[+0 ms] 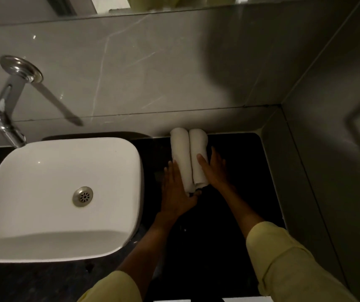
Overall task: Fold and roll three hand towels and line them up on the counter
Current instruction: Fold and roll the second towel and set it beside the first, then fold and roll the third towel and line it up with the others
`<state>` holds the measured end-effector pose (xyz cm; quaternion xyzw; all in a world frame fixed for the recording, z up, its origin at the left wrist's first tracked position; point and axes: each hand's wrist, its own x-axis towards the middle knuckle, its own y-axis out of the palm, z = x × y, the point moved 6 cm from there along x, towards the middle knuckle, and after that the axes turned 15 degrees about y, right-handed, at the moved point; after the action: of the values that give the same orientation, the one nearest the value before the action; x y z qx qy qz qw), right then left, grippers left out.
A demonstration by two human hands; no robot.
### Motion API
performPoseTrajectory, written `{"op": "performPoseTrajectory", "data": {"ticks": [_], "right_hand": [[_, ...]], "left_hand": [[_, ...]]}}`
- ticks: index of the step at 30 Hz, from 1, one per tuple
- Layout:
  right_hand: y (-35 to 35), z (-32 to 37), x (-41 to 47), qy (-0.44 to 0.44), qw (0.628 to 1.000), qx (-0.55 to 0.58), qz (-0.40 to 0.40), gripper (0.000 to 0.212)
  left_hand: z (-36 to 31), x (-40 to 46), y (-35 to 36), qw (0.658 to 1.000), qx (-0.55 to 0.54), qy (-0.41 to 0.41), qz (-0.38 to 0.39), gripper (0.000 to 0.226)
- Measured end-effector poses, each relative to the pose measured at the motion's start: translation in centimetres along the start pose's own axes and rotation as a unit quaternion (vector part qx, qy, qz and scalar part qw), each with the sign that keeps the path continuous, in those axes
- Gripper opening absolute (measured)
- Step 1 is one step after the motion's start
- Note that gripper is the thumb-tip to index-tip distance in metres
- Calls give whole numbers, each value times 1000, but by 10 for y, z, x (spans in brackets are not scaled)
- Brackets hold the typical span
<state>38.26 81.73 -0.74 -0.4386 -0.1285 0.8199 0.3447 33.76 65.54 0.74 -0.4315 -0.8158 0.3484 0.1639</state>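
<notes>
Beside basin (65,192), on dark counter (235,171): two rolled towels (188,158) touching, far ends at back wall. Left hand (175,192) & right hand (215,171) flat, fingers released, flanking rolls, squaring up. Lining-up step; third towel not visible, probably next.

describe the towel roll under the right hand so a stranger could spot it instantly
Start at the white square ceramic basin; right of it runs a black glossy counter. Against the grey wall tile lie two white rolled hand towels, touching. It is the right-hand roll, farther from the basin than the left roll, with the right hand on it.
</notes>
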Motion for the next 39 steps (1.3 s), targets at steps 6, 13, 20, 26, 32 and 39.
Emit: {"op": "performPoseTrajectory", "data": {"ticks": [6, 13, 20, 26, 32, 39], "right_hand": [[-6, 23, -77, -104, 979, -98, -146, 74], [142, 146, -252, -417, 884, -150, -149, 53], [394, 241, -384, -576, 807, -127, 9, 41], [619, 247, -381, -304, 868, -297, 257, 58], [701, 239, -352, -159, 917, -319, 179, 75], [687, 229, -360, 15, 917, -215, 335, 55]], "left_hand": [[-30, -34, -64, 990, 88, 92, -60, 79], [30, -148, -232, 948, 223, 40, -225, 67], [275, -318, -371, 887, 228, -258, -308, 68], [437, -410, -419, 823, 119, -472, -293, 69], [496, -461, -447, 692, -149, -541, -456, 85], [445, -443, -464, 689, -462, -351, -435, 59]]}}
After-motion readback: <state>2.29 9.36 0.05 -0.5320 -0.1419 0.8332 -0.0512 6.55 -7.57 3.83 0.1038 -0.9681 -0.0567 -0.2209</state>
